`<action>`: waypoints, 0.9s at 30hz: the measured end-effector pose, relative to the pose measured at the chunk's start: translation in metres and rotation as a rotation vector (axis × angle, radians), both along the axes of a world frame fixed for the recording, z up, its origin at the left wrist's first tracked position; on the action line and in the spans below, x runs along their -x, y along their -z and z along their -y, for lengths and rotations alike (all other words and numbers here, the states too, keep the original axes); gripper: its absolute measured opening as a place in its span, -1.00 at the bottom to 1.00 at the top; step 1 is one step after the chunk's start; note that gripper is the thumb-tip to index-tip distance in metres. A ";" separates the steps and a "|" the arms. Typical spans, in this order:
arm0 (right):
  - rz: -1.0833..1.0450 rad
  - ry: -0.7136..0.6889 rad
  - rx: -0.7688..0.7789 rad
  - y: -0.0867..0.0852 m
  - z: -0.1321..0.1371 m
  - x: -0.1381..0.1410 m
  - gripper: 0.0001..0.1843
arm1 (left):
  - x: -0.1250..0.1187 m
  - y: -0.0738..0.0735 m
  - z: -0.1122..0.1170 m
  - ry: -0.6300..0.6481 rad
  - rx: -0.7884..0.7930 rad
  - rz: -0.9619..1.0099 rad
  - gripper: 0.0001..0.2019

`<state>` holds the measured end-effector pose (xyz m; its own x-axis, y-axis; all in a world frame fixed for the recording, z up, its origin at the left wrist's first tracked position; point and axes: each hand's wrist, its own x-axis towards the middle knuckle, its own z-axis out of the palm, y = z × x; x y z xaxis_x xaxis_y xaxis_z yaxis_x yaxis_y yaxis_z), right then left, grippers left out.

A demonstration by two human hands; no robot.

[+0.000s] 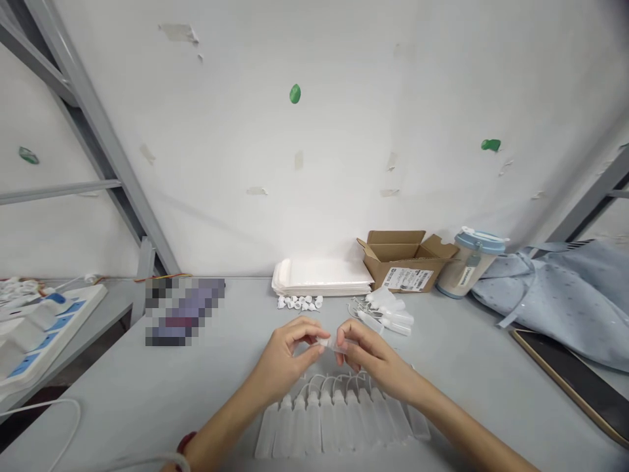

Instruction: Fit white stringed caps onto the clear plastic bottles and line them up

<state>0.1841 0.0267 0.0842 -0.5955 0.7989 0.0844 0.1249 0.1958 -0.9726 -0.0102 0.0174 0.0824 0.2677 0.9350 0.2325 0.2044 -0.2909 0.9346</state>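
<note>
Above the middle of the grey table (236,367), my left hand (282,354) pinches a small white cap (323,341) between thumb and fingers. My right hand (376,357) is closed around a translucent plastic bottle (338,346), its end meeting the cap; the fingers hide most of it. Whether the cap is seated on the bottle I cannot tell. Below both hands lies a row of clear squeeze bottles (339,423) with thin curved tubes at their tops. Past my hands are a cluster of loose white caps (299,303) and a pile of more bottles (397,313).
A stack of white padded mailers (322,275) lies against the wall beside an open cardboard box (400,262). Rightward are a lidded cup (469,265), blue fabric (565,295) and a phone (580,380). A blurred-out object (189,311) and a power strip (46,328) are leftward.
</note>
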 end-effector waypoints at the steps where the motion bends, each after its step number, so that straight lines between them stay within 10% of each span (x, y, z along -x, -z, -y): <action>1: -0.012 -0.005 0.007 -0.001 0.000 0.000 -0.85 | 0.000 0.000 0.000 0.008 0.009 0.020 -0.84; 27: -0.173 0.015 0.430 -0.002 0.004 0.005 -0.64 | -0.006 -0.005 0.013 0.034 0.064 -0.148 -0.81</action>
<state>0.1792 0.0226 0.0861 -0.5897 0.7918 -0.1590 -0.0469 -0.2301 -0.9720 -0.0041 0.0042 0.0872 0.3264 0.9364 0.1287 0.3324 -0.2412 0.9117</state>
